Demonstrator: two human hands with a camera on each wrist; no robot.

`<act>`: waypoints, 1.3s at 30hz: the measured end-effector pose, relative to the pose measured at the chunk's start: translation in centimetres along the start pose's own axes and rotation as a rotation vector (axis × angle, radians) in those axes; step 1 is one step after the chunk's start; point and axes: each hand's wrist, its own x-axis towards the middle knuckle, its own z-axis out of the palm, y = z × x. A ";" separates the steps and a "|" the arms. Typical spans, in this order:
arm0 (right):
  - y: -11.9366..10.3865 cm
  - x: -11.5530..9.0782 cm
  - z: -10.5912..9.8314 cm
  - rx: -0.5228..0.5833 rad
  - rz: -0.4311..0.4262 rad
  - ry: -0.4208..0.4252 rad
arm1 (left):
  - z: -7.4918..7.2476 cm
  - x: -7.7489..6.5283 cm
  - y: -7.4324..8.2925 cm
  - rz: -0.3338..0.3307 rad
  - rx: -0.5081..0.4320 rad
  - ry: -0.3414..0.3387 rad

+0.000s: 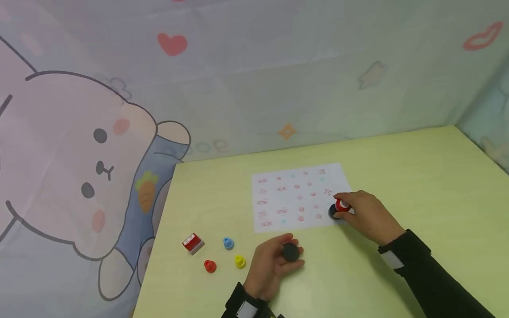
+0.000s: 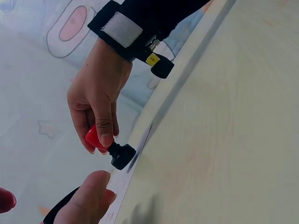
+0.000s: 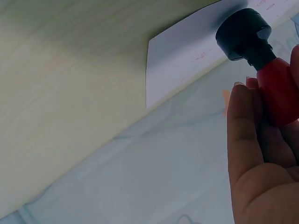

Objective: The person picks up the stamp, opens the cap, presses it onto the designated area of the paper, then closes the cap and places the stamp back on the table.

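My right hand [image 1: 371,216] grips the red handle of a stamp [image 3: 280,91] with a round black base. The base is low over the right edge of a white paper sheet [image 1: 274,196], where its shadow falls; whether it touches is hard to tell. Rows of small red and pale green prints cover the sheet. In front of the paper, my left hand [image 1: 268,267] holds a round black cap [image 1: 290,252] between thumb and fingers. Only the dark edge of that cap shows behind the thumb [image 2: 88,196] in the left wrist view.
Left of my left hand stand a small blue stamp [image 1: 228,243], a yellow one [image 1: 240,261] and a red one [image 1: 210,266]. A red and white block [image 1: 193,243] lies near the left edge of the pale yellow table [image 1: 429,185]. A printed cloth [image 1: 246,79] hangs behind.
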 end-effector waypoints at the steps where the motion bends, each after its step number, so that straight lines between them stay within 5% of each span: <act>1: 0.0 0.0 0.1 0.001 0.003 -0.001 | 0.0 -0.1 -0.1 -0.002 -0.002 0.001; 8: -0.7 0.3 0.5 -0.052 0.011 -0.056 | 0.0 -0.9 -0.5 -0.006 -0.029 0.026; 14: -0.7 1.2 0.7 -0.141 0.017 -0.038 | 0.1 -0.1 -0.2 0.022 -0.068 0.036; 20: -0.6 1.8 -0.8 -0.025 0.005 -0.045 | -0.1 0.9 0.1 0.023 -0.132 0.035; 25: -4.4 0.6 -3.3 0.143 -0.127 0.083 | 0.2 1.3 0.8 0.043 -0.178 -0.069; 30: -8.1 -1.2 -1.7 0.183 -0.364 0.163 | 0.9 1.2 1.4 0.067 -0.177 -0.188; 39: -9.5 -1.4 0.4 0.186 -0.417 0.163 | 1.4 -0.6 1.4 0.156 -0.168 -0.275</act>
